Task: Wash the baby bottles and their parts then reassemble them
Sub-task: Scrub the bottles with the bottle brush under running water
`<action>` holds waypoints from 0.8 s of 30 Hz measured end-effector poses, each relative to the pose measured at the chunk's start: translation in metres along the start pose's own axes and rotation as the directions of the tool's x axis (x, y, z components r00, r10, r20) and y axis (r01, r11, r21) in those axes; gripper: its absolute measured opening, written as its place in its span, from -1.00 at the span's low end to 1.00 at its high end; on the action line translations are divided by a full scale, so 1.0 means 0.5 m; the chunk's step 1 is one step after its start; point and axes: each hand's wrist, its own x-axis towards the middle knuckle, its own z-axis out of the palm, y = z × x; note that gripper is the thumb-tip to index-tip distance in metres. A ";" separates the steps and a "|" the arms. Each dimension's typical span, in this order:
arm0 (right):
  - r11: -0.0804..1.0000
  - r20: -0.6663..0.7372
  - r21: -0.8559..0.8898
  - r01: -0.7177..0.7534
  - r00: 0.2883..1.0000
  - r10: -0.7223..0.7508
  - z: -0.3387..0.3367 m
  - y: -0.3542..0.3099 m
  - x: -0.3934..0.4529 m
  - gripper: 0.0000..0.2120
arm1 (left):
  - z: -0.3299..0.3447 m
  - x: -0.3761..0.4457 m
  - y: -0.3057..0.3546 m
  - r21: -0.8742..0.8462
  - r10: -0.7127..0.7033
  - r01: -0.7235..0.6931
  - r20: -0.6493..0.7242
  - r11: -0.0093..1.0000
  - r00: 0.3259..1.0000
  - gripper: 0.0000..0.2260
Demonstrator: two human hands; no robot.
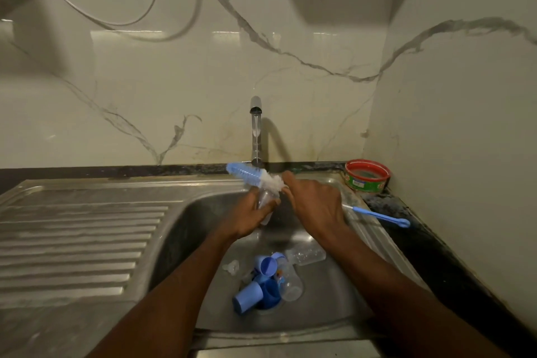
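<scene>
Washing is only partly through, by the look of it: you hold one clear bottle [265, 203] in your left hand [252, 216], fingers curled round its body, mouth tilted up under the tap [256, 131]. Your right hand [315, 202] grips the handle end of the bottle brush [252, 176], whose blue and white bristles, white with suds, lie just above the bottle's mouth and point off to the left. Nothing looks reassembled yet. Below your wrists, in the sink [180, 229], the rest waits in a heap: two more clear bottles [290, 279], blue caps and rings [255, 291], a clear teat [231, 266] just left of them. The held bottle is see-through and wet; whether its inside is clean you cannot tell. A thin blue brush [377, 214] lies just right of your right hand on the sink's rim.
</scene>
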 end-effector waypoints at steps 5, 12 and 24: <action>0.999 -0.101 -0.043 0.003 0.995 -0.008 -0.001 0.049 -0.035 -0.73 | -0.038 0.008 -0.011 -0.012 -0.030 0.029 -0.148 1.000 0.989 -0.52; 1.000 -0.039 0.003 0.000 0.999 0.000 0.002 -0.004 -0.006 -0.74 | 0.002 -0.010 0.008 0.203 0.167 -0.177 0.066 0.963 0.984 -0.59; 0.998 -0.089 0.048 -0.028 0.995 0.033 0.021 0.034 -0.027 -0.79 | -0.022 -0.019 0.004 0.163 0.100 -0.092 -0.039 0.982 0.994 -0.65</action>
